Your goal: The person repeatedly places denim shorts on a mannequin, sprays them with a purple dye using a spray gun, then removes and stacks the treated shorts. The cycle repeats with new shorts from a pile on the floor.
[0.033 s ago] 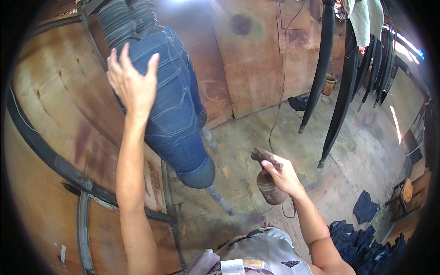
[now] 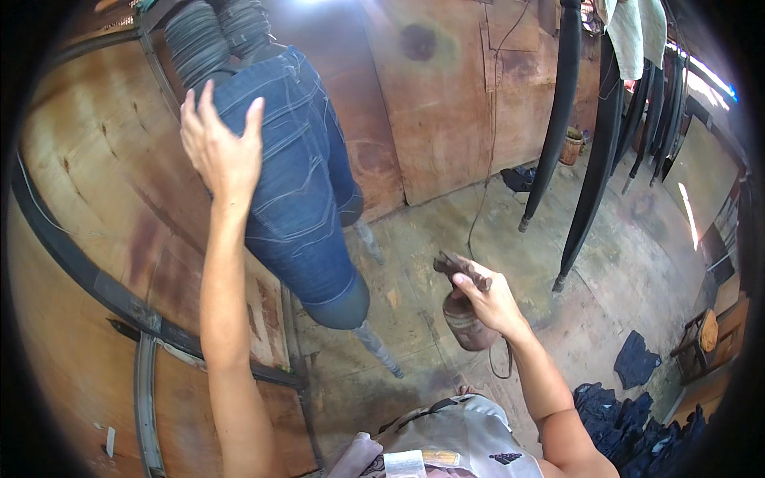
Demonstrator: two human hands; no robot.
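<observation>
Blue denim shorts point(image 2: 291, 171) are stretched over a dark two-legged form point(image 2: 339, 311), with ribbed black upper sections point(image 2: 198, 48) and pale wrapped lower ends. My left hand point(image 2: 223, 151) is open, its fingers and thumb spread over the side of the shorts near the waist. Whether the palm presses on the cloth I cannot tell. Lower down and to the right, my right hand point(image 2: 488, 301) is wrapped round a stained brown spray gun point(image 2: 462, 271). Its cup point(image 2: 468, 325) hangs below my fingers, and the nozzle end points toward the form.
Stained wooden panels point(image 2: 88, 167) stand at the left, crossed by a curved dark metal frame point(image 2: 72, 251). Long black tubes point(image 2: 594, 171) hang at the right. Dark garments point(image 2: 629, 426) lie heaped at the lower right. A thin hose point(image 2: 480, 209) runs down behind my right hand.
The shorts on their form have swung slightly to the left. My left hand has shifted a little left with them. The spray gun has tilted slightly in my right hand.
</observation>
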